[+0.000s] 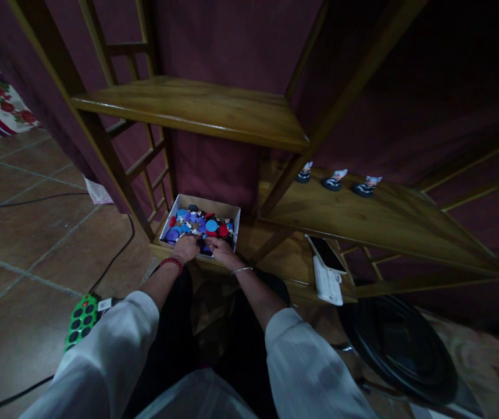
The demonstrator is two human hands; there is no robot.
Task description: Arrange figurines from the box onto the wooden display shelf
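Note:
A shallow white box (237,228) sits on the low wooden shelf, filled with several small figures and round bases in blue, purple, red and black. My left hand (187,247), with a red bead bracelet at the wrist, reaches over the box's near edge. Close beside it, my right hand (221,249), wearing a thin silver bracelet, is over the same edge. The fingers of both hands are bent together around something dark between them, too small to name.
Three small figures (332,180) stand on the right shelf (389,215). Below are a phone (327,254) and a white object (328,282). A black round stool or lid (400,346) is at lower right; a green power strip (82,320) with cables lies on the floor at left.

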